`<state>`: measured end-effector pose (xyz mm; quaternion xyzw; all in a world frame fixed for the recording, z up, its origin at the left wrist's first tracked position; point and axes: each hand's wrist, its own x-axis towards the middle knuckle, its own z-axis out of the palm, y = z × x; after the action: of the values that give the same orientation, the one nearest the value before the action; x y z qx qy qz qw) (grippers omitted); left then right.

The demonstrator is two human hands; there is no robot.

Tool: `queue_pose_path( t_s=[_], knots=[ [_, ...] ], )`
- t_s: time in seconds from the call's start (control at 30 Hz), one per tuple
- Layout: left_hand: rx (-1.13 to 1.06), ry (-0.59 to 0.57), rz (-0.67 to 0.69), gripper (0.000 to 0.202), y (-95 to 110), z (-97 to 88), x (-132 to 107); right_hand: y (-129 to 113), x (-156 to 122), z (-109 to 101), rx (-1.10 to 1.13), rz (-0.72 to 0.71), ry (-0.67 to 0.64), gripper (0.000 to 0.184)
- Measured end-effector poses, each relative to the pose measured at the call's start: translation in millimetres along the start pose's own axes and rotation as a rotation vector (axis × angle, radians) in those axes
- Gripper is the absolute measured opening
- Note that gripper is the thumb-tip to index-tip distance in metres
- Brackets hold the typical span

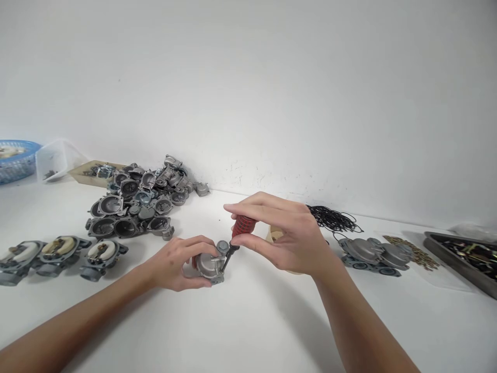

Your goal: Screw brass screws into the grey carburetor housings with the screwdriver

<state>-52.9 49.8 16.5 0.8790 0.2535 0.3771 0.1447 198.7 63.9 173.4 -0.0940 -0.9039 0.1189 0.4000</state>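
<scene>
In the middle of the white table, my left hand [186, 261] is wrapped round a grey metal carburetor [207, 265] with its rounded bowl facing up. My right hand [285, 235] grips the red and black handle of a screwdriver [244, 226]. The dark shaft slants down to the left, and its tip meets the right edge of the carburetor. Whether a screw sits under the tip is too small to tell. Partly hidden behind my right hand is a tan container [275, 233].
Loose float bowls [126, 227] are heaped at left behind open carburetor bodies [101, 254] with white floats. At right are black rubber rings [336, 218], bowl-topped carburetors [365, 251], brass-coloured screws [415, 253] and a dark tray [458, 264]. A blue basket [19, 163] stands far left.
</scene>
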Motion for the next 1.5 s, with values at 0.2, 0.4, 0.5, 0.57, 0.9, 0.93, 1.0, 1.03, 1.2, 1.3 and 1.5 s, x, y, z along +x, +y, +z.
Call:
queue_pose_path(
  t_s=[0.2,0.4,0.5,0.57,0.9,0.93,1.0,1.03,1.2,1.3,1.5],
  knots=[
    [-0.045,-0.014,-0.049,0.038,3,1.7,0,-2,-1,-3,0.043,-0.022,-0.034,0.04],
    [-0.058,0.012,-0.107,0.041,5,11.0,-2,-7,0,0,0.073,-0.011,-0.061,0.035],
    [-0.068,0.007,-0.118,0.041,4,12.8,-2,-5,-1,2,0.066,-0.005,-0.053,0.035],
    [-0.081,-0.001,-0.13,0.041,3,12.8,-1,-4,-1,2,0.105,-0.023,-0.103,0.045],
    [-0.115,-0.015,-0.155,0.041,2,12.9,-1,-7,0,6,0.168,-0.052,-0.1,0.042],
    [-0.119,-0.016,-0.152,0.042,1,13.1,-1,-7,0,7,0.175,-0.053,-0.1,0.044],
    [-0.122,-0.014,-0.142,0.041,1,13.5,-1,-7,0,7,0.131,-0.027,-0.058,0.037],
    [-0.122,-0.012,-0.137,0.04,1,13.7,-1,-6,0,7,0.1,-0.012,-0.032,0.033],
    [-0.124,-0.005,-0.139,0.041,1,13.3,-1,-4,0,5,0.155,-0.025,-0.094,0.043],
    [-0.123,-0.008,-0.134,0.041,1,12.9,0,-5,0,6,0.15,-0.018,-0.09,0.042],
    [-0.128,-0.003,-0.136,0.041,1,12.6,0,-6,0,4,0.105,0.001,-0.112,0.036]
  ],
)
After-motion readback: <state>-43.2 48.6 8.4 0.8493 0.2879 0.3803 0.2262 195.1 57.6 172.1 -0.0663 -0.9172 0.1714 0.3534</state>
